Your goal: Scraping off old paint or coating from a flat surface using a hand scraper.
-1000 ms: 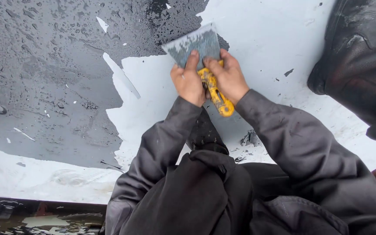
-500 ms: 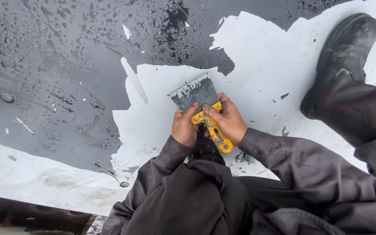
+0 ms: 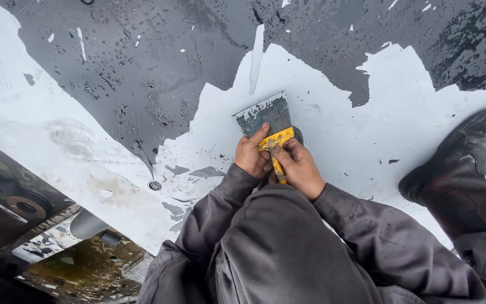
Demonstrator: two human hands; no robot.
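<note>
Both hands grip a wide metal scraper [image 3: 265, 114] with a yellow handle. My left hand [image 3: 251, 155] presses on the back of the blade near the handle. My right hand [image 3: 298, 168] is wrapped around the yellow handle. The blade's edge rests on a white painted patch [image 3: 333, 129] of a wet dark surface [image 3: 158, 62], just below the ragged border where the white coating ends. Grey sleeves and my bent knee fill the lower middle of the view.
My black boot [image 3: 457, 155] stands on the white coating at the right. A small round bolt or hole [image 3: 154, 185] sits left of my hands. At the lower left the surface ends at an edge, with rusty metal parts [image 3: 23, 208] below it.
The hands and scraper have drawn back toward my body. The view has shifted, so the boot now sits lower right and the surface's lower-left edge shows.
</note>
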